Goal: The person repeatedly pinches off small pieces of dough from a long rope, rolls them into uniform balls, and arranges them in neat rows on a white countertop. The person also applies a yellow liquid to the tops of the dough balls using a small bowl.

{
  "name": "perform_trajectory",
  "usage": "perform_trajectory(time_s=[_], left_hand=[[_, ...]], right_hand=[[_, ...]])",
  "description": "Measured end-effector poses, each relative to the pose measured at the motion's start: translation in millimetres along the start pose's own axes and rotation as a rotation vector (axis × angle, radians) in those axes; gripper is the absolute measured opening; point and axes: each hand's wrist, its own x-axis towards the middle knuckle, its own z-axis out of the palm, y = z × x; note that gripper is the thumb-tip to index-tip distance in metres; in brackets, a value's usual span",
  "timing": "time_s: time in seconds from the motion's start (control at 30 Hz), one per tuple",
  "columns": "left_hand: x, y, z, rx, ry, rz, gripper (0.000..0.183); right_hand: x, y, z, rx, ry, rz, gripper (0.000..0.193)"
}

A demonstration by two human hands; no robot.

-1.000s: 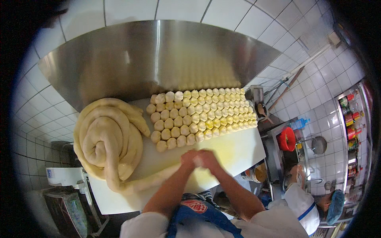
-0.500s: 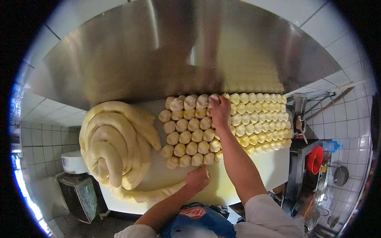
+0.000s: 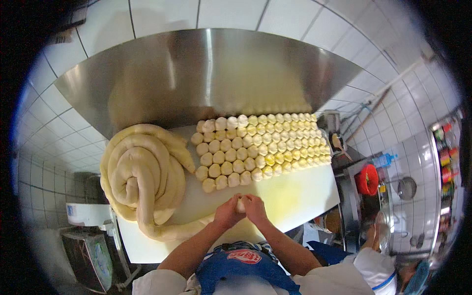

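My left hand [image 3: 228,214] is closed around the end of a thick pale dough rope [image 3: 179,231] near the front edge of the board. Against it, the fingers of my right hand [image 3: 255,209] pinch the tip of the rope, and a small rounded bit of dough shows between the two hands. The rope runs left into a big oiled coil of dough [image 3: 117,169] piled on the board. Beyond my hands, dough balls [image 3: 237,142] sit packed in several rows; those toward the right look yellower and shinier.
A white board [image 3: 305,191] lies under everything, with a steel splash panel [image 3: 206,73] behind it. At right are a red basket [image 3: 367,179], a blue bottle [image 3: 384,160] and a co-worker's white sleeve [image 3: 374,265]. A white appliance [image 3: 88,215] stands left of the board.
My right hand has come back from the far row of dough balls to my left hand at the rope's end. The view has shifted, and a co-worker now shows at lower right.
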Motion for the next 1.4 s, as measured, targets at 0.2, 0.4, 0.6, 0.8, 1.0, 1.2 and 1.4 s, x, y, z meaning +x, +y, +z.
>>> perform_trajectory(time_s=[0.2, 0.4, 0.6, 0.8, 1.0, 1.2, 1.4], left_hand=[[22, 62, 26, 0.033, -0.083, -0.05, 0.033], [63, 42, 67, 0.195, -0.158, -0.124, 0.021], [73, -10, 77, 0.155, -0.116, -0.285, 0.031], [80, -2, 62, 0.136, -0.201, -0.38, 0.036], [92, 7, 50, 0.106, -0.224, -0.43, 0.044], [62, 6, 47, -0.017, -0.168, -0.305, 0.074], [14, -5, 16, -0.098, -0.041, 0.057, 0.101]], right_hand=[[-10, 8, -45, -0.162, 0.194, 0.031, 0.028], [1, -5, -59, -0.166, 0.08, 0.166, 0.038], [150, -30, -50, 0.154, 0.232, -0.062, 0.049], [327, 17, -56, 0.67, 0.18, -0.018, 0.054], [379, 14, -29, -0.045, 0.199, -0.124, 0.063], [168, -11, -66, -0.121, -0.007, -0.104, 0.056], [2, 19, -11, 0.106, -0.028, 0.111, 0.043]])
